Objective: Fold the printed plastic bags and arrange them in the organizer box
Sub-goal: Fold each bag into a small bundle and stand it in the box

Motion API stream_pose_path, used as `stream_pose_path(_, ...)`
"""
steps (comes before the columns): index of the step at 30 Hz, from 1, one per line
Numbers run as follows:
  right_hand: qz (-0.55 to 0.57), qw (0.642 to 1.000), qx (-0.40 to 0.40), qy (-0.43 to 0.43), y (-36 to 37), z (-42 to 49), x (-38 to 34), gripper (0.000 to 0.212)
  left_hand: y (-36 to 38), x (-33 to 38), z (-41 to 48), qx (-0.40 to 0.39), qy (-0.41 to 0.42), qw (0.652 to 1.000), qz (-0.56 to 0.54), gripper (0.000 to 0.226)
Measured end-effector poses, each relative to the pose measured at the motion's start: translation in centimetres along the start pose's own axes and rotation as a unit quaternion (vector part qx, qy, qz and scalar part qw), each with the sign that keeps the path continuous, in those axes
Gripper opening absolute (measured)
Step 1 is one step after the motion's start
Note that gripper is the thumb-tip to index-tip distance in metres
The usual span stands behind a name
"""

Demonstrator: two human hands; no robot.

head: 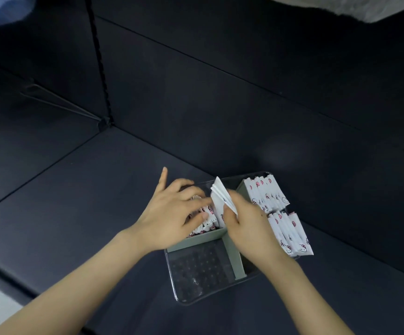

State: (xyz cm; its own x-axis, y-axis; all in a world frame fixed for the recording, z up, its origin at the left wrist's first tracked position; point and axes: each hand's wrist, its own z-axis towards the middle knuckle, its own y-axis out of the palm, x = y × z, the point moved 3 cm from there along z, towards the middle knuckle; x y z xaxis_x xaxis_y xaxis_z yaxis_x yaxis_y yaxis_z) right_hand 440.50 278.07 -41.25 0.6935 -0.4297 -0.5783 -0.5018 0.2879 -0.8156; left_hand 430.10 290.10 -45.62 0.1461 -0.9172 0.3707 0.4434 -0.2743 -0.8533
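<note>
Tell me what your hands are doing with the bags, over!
Left hand pressing stored bags aside. Right hand pinching folded bag above organizer box, far-left compartment. Nothing in the way.

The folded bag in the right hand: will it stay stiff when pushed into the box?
Probably light and thin: the folded bag shows loose layered edges above the right hand, so it may bend or spring open. The plastic likely slides easily; the left hand holds the neighbouring bags aside.
</note>
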Motion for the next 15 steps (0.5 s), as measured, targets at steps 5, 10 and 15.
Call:
stream_pose_path(5,-0.01,0.999,-0.029,0.034,1.2,1.3,0.1,0.041,-0.2,-0.4,-0.5,0.028,-0.054,0.996,-0.06,0.042)
stream_pose_path(10,-0.144,0.984,0.104,-0.02,1.3,0.4,-0.3,0.041,-1.2,-1.3,-2.6,0.09,-0.153,0.978,-0.106,0.054)
stream_pose_path(15,-0.233,0.943,0.235,-0.031,2.7,0.9,0.5,0.043,-1.3,-1.5,-5.3,0.105,-0.275,0.941,-0.164,0.062)
